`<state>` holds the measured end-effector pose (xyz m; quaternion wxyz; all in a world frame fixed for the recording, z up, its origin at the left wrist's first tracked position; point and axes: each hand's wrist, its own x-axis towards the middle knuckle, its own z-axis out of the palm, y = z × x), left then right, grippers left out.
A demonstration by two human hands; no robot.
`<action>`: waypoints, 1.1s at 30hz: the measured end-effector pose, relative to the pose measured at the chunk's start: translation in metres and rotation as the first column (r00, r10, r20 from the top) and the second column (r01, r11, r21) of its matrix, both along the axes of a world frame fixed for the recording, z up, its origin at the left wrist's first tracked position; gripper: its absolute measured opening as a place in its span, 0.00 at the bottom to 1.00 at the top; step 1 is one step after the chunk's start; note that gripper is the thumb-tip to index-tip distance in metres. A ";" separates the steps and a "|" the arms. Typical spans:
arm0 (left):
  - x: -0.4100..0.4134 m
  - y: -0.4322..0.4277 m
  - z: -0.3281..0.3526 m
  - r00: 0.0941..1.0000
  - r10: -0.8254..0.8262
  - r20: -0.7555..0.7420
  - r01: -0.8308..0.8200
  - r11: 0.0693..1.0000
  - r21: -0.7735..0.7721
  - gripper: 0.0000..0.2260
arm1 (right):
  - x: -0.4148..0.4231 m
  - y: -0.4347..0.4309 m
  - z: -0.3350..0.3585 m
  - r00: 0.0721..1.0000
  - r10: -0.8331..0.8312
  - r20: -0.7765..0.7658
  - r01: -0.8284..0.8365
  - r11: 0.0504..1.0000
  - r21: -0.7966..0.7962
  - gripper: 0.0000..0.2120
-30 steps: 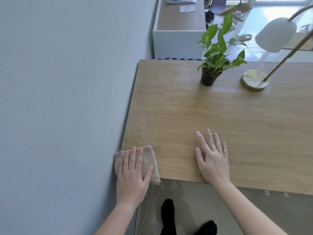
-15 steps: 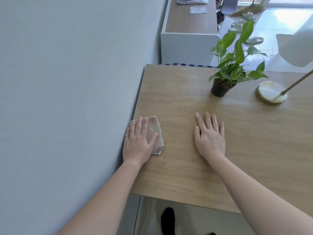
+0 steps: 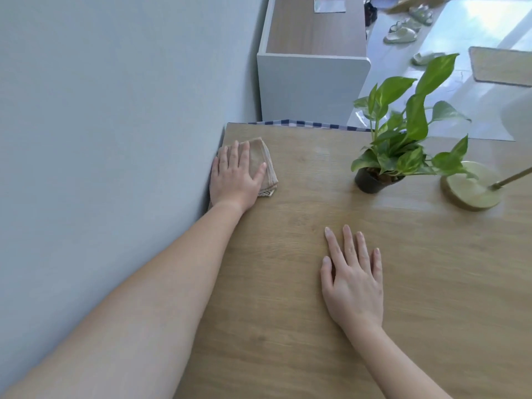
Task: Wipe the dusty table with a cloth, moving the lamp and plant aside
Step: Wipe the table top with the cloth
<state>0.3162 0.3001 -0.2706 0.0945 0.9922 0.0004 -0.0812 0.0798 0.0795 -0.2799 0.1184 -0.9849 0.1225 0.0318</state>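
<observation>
- While L hand lies flat, palm down, on cloth, fingers are spread and straight, pressing it onto table – not clenched round it.
- Cloth: beige, folded to a small pad, at far L corner of table, hard by wall; patterned hem shows at its near edge, next to L thumb.
- L hand's outer edge touches or nearly touches wall; can't tell which.
- L forearm runs long along table's L edge.
- R hand flat on bare wood nr mid-table, palm down, fingers straight and slightly apart, holding nothing.
- Hands well apart; R nearer the person, L far out.
- Plant: green leaves w/ pale streaks, in small black pot, upright, on far R part of table, well apart from cloth.
- Lamp base: round, brass-coloured, just R of pot, leaves overlapping it in view; thin brass stem rises R out of frame. White blur at R edge may be shade – can't tell.
- Checked blue-white strip shows along table's far edge.
- White cabinet w/ wood top stands beyond table; paper on it.
- Pale slippers and a mat on glossy floor beyond.
</observation>
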 end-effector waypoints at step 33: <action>-0.165 -0.055 0.001 0.958 -0.284 0.030 0.284 0.959 -0.011 0.31 | -0.064 -0.049 0.005 0.990 -0.125 0.072 0.121 0.990 0.070 0.28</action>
